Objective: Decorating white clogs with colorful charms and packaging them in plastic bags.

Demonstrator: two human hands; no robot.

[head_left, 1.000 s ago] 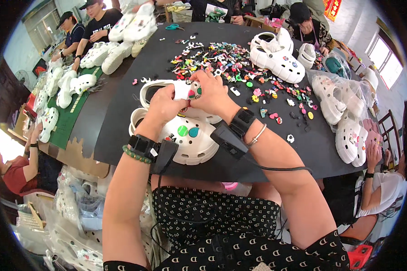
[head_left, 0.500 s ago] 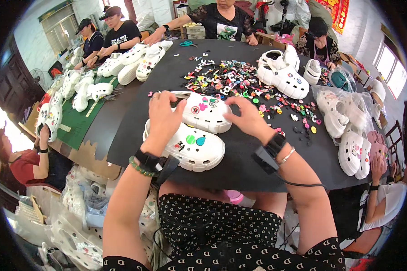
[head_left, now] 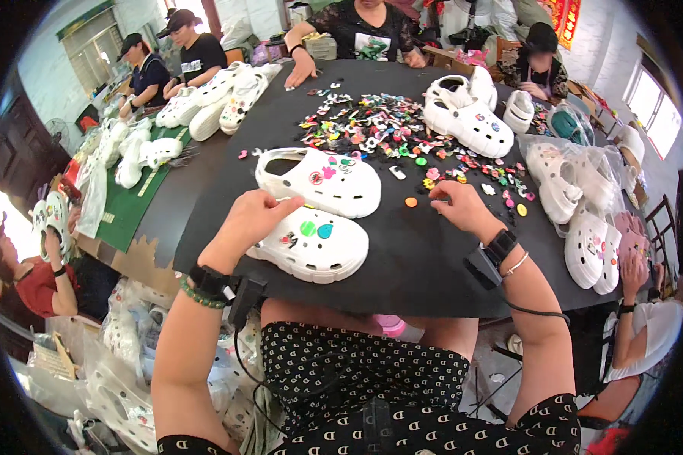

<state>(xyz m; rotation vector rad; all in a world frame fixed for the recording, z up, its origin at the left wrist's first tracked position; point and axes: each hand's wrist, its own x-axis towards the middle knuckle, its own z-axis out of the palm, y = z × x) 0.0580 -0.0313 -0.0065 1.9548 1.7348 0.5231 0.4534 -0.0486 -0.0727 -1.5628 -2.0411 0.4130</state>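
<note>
Two white clogs lie side by side on the black tabletop. The far clog carries pink, red and green charms; the near clog has a green round charm, a blue drop-shaped one and a dark figure. Over the rear of the near clog is my left hand, its thumb stretched out and its fingers loosely curled, the fingertips partly hidden. A yellow sliver shows by the thumb tip. My right hand hovers right of the clogs with thumb and forefinger apart. Beside it lies an orange round charm.
Loose charms are heaped beyond the clogs. More white clogs stand at the far right, and bagged clogs line the right edge. A clog pile and green mat are left. Several people sit around the table.
Both hands have come off the far clog. My left moved down to the near clog, my right outward to the right. The orange charm now shows. A co-worker across the table has drawn back an arm.
</note>
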